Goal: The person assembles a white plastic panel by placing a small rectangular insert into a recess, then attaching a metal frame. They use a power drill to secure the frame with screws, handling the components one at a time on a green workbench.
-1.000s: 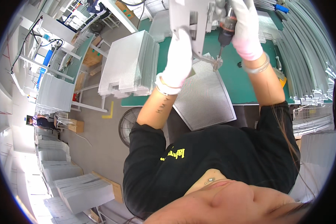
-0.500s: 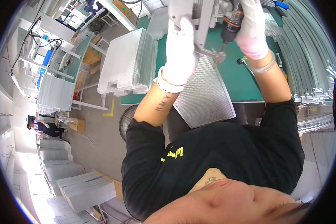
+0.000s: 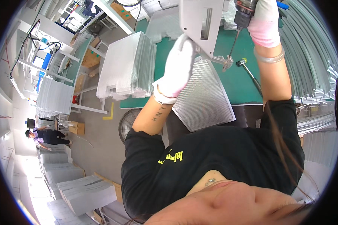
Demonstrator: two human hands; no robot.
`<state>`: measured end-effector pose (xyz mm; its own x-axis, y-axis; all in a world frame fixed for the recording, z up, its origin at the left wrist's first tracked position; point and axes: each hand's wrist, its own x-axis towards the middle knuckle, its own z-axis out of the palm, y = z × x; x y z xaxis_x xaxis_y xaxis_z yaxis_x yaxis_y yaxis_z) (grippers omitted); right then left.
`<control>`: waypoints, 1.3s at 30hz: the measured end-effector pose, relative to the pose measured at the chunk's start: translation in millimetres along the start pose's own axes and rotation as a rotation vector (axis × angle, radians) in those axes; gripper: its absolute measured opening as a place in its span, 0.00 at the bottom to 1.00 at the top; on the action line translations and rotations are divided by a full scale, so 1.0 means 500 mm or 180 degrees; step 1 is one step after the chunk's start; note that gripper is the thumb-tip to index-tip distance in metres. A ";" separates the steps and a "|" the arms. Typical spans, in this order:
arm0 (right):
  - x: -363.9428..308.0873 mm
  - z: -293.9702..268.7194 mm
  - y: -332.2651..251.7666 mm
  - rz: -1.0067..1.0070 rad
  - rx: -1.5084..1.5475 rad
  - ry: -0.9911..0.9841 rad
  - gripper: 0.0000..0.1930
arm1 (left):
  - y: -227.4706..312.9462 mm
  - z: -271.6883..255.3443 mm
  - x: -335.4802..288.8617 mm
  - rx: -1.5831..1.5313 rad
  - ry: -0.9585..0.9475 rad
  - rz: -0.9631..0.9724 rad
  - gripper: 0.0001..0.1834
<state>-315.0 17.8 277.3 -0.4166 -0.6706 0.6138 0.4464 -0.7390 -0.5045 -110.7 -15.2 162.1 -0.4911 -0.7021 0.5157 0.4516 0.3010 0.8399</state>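
Note:
My right hand [image 3: 264,26], in a white glove with a pink cuff, is closed round a power drill [image 3: 244,17] with a dark ribbed chuck. Its long thin bit points down and meets, in the picture, a small clear piece [image 3: 227,63] at the tip of a pale grey metal housing [image 3: 195,22]. The slanted lower edge of that housing lies against my white-gloved left hand [image 3: 177,67], whose fingers are stretched out; some of them are hidden. Beneath lies a tapered mesh panel [image 3: 204,99] with a pale frame, sticking out over the bench's near edge.
A small mallet [image 3: 254,78] lies on the green bench top [image 3: 234,90], right of the panel. Stacked mesh sheets [image 3: 122,63] stand to the left. Long pale strips [image 3: 304,48] crowd the right side. A floor fan [image 3: 129,122] is below; another person [image 3: 50,135] stands far left.
The drill and my right hand have shifted up and right. The housing's tip sits lower and further right. My left hand has slid down along the housing, its thumb no longer over the face.

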 end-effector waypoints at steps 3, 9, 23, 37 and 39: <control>0.011 -0.010 -0.002 -0.0026 0.0034 -0.0012 0.10 | 0.041 -0.039 0.042 -0.0106 -0.0259 0.0591 0.34; -0.078 -0.032 0.063 -0.0062 -0.0490 -0.0074 0.16 | 0.121 0.010 0.144 0.1245 -0.0194 0.1018 0.47; -0.065 -0.052 0.023 -0.0145 -0.0636 -0.0301 0.19 | 0.103 0.052 0.161 0.0348 -0.0302 0.0781 0.45; -0.058 -0.035 0.027 -0.0228 -0.0671 0.0002 0.13 | 0.075 0.057 0.119 0.0083 -0.0130 0.0586 0.44; -0.060 -0.039 0.029 -0.0233 -0.0604 -0.0061 0.13 | 0.094 0.076 0.112 0.0094 0.0004 0.0440 0.44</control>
<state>-311.5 26.2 239.8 -0.4266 -0.6147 0.6634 0.2575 -0.7857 -0.5624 -145.1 -16.0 236.8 -0.4247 -0.6534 0.6267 0.4929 0.4138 0.7654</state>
